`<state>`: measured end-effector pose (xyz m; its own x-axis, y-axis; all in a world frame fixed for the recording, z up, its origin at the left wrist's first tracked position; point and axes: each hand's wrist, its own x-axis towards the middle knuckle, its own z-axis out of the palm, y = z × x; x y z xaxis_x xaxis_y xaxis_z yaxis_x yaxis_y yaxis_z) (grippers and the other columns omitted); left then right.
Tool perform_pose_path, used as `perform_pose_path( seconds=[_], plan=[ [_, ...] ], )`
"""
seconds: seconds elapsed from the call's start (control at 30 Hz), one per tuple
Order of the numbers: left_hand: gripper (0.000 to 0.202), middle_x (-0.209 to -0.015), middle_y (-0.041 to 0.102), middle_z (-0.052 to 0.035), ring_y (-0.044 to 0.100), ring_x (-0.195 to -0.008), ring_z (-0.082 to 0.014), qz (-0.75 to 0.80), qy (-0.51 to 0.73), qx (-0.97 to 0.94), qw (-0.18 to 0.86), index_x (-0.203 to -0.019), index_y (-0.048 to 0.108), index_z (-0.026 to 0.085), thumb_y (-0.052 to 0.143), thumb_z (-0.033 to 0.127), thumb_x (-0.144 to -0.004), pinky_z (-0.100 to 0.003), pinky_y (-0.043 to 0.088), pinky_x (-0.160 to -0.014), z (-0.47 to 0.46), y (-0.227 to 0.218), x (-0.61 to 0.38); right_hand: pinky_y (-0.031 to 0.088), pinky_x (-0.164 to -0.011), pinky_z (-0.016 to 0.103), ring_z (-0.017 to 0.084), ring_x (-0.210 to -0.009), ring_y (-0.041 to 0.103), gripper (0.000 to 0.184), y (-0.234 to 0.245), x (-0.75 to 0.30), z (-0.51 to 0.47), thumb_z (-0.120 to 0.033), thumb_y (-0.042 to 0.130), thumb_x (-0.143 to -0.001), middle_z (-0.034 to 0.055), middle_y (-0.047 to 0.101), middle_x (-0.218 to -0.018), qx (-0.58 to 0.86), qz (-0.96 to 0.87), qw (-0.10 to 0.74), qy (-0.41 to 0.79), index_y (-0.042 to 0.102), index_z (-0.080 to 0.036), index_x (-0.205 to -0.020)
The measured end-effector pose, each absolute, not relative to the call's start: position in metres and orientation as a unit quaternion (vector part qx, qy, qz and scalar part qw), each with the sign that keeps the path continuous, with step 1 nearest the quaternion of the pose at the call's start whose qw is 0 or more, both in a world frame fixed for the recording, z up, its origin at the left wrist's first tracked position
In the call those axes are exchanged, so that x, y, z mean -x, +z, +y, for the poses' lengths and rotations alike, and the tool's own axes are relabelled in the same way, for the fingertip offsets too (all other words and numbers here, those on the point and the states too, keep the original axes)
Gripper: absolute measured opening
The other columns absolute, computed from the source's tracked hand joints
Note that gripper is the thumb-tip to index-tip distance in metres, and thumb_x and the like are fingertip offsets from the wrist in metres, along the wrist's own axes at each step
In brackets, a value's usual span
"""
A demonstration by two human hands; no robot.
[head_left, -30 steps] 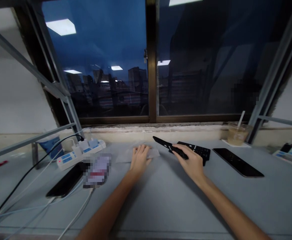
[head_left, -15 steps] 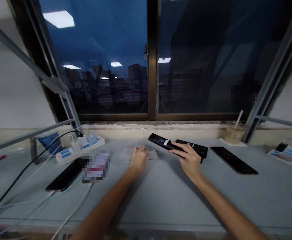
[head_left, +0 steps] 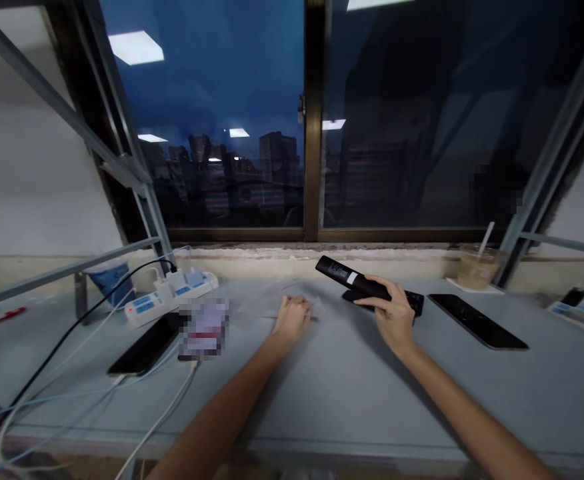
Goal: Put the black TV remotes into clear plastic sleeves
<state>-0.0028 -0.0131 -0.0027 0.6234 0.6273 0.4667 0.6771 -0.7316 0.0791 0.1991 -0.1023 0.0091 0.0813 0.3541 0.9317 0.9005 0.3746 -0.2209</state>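
My right hand (head_left: 393,316) is closed around a black remote control (head_left: 333,269) with a white label, held tilted above the desk. Partly beneath it lies a second black remote (head_left: 415,303) with buttons, mostly covered by the hand and the held remote. My left hand (head_left: 292,320) rests low at the desk's middle, its fingers curled on a clear plastic bag (head_left: 259,305). The bag spreads flat to both sides of those fingers; its exact outline is hard to make out.
A black phone (head_left: 477,321) lies to the right, a drink cup (head_left: 478,265) with a straw behind it. Leftward are a power strip (head_left: 147,307), another phone (head_left: 147,345), a blurred-out phone-like object (head_left: 205,328), loose cables and a blue cup (head_left: 112,283). A window (head_left: 212,80) stands behind the desk (head_left: 342,413).
The view has shifted slightly, so everything sits a little further right. My right hand has turned the held remote so that its underside label shows more; my left hand stays on the bag.
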Motion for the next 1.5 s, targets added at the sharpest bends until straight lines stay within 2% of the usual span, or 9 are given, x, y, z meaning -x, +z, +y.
perform_pose_path(
  seconds=[0.13, 0.47, 0.7, 0.87, 1.13, 1.23, 1.3, 1.43, 1.5],
  plan=[
    [0.022, -0.091, 0.062, -0.0039, 0.055, -0.092, -0.0186, -0.360, -0.233, 0.902, 0.053, -0.081, 0.063, 0.018, 0.045, 0.006, -0.077, -0.037, 0.036, -0.087, -0.011, -0.003, 0.003, 0.047, -0.080, 0.036, 0.019, -0.098, 0.052, 0.050, 0.006, -0.200, -0.101, 0.004, 0.038, -0.068, -0.0046, 0.057, -0.113, 0.513, -0.647, 0.507, -0.246, 0.071, -0.034, -0.070],
    [0.014, -0.088, 0.061, -0.0034, 0.055, -0.087, -0.0184, -0.373, -0.254, 0.890, 0.061, -0.074, 0.061, 0.020, 0.050, 0.013, -0.080, -0.037, 0.037, -0.086, -0.004, 0.001, 0.007, 0.046, -0.082, 0.036, 0.019, -0.099, 0.051, 0.050, 0.006, -0.206, -0.100, 0.005, 0.039, -0.067, -0.0030, 0.056, -0.113, 0.518, -0.619, 0.530, -0.262, 0.071, -0.032, -0.069],
    [0.023, -0.097, 0.061, -0.0045, 0.053, -0.096, -0.0207, -0.380, -0.257, 0.885, 0.075, -0.087, 0.063, 0.022, 0.045, 0.009, -0.080, -0.039, 0.035, -0.088, -0.001, 0.003, 0.012, 0.048, -0.080, 0.035, 0.018, -0.096, 0.054, 0.049, 0.011, -0.209, -0.102, 0.004, 0.039, -0.070, -0.0055, 0.063, -0.108, 0.490, -0.642, 0.522, -0.275, 0.072, -0.034, -0.071],
    [0.022, -0.094, 0.062, -0.0045, 0.053, -0.095, -0.0197, -0.386, -0.242, 0.887, 0.074, -0.082, 0.063, 0.019, 0.043, 0.009, -0.080, -0.037, 0.035, -0.087, -0.002, 0.001, 0.009, 0.050, -0.076, 0.035, 0.018, -0.094, 0.056, 0.048, 0.009, -0.208, -0.101, 0.002, 0.039, -0.069, -0.0071, 0.064, -0.106, 0.505, -0.659, 0.503, -0.241, 0.072, -0.033, -0.071],
    [0.013, -0.098, 0.059, -0.0058, 0.053, -0.096, -0.0213, -0.397, -0.241, 0.882, 0.083, -0.083, 0.061, 0.018, 0.050, 0.012, -0.079, -0.039, 0.036, -0.087, -0.008, 0.007, 0.009, 0.047, -0.085, 0.038, 0.019, -0.095, 0.059, 0.035, 0.003, -0.208, -0.092, -0.008, 0.044, -0.067, -0.0018, 0.065, -0.106, 0.503, -0.597, 0.615, -0.111, 0.072, -0.028, -0.069],
    [0.010, -0.099, 0.059, -0.0068, 0.053, -0.096, -0.0228, -0.406, -0.251, 0.873, 0.095, -0.086, 0.060, 0.018, 0.053, 0.014, -0.079, -0.040, 0.035, -0.087, -0.006, 0.007, 0.011, 0.052, -0.065, 0.033, 0.022, -0.092, 0.061, 0.020, 0.006, -0.204, -0.091, -0.018, 0.053, -0.068, 0.0055, 0.065, -0.107, 0.519, -0.539, 0.663, 0.001, 0.072, -0.021, -0.071],
    [0.011, -0.099, 0.059, -0.0061, 0.053, -0.096, -0.0229, -0.409, -0.257, 0.870, 0.101, -0.088, 0.059, 0.019, 0.053, 0.015, -0.079, -0.040, 0.035, -0.087, -0.004, 0.007, 0.012, 0.048, -0.045, 0.026, 0.023, -0.080, 0.063, 0.017, 0.009, -0.200, -0.091, -0.028, 0.062, -0.066, 0.0093, 0.066, -0.101, 0.535, -0.491, 0.683, 0.068, 0.072, -0.018, -0.075],
    [0.018, -0.099, 0.059, -0.0044, 0.051, -0.097, -0.0227, -0.406, -0.262, 0.869, 0.108, -0.092, 0.059, 0.022, 0.055, 0.013, -0.077, -0.039, 0.034, -0.087, -0.002, 0.006, 0.013, 0.034, -0.031, 0.019, 0.013, -0.044, 0.055, 0.049, 0.014, -0.198, -0.090, -0.041, 0.069, -0.061, 0.0019, 0.063, -0.058, 0.523, -0.416, 0.722, 0.181, 0.065, -0.015, -0.102],
    [0.023, -0.099, 0.060, -0.0040, 0.050, -0.098, -0.0225, -0.400, -0.263, 0.871, 0.106, -0.096, 0.058, 0.022, 0.055, 0.011, -0.076, -0.039, 0.034, -0.087, -0.002, 0.005, 0.013, 0.028, -0.030, 0.017, 0.010, -0.037, 0.049, 0.054, 0.015, -0.200, -0.089, -0.043, 0.069, -0.060, -0.0026, 0.057, -0.049, 0.502, -0.373, 0.748, 0.221, 0.061, -0.016, -0.106]
  ],
)
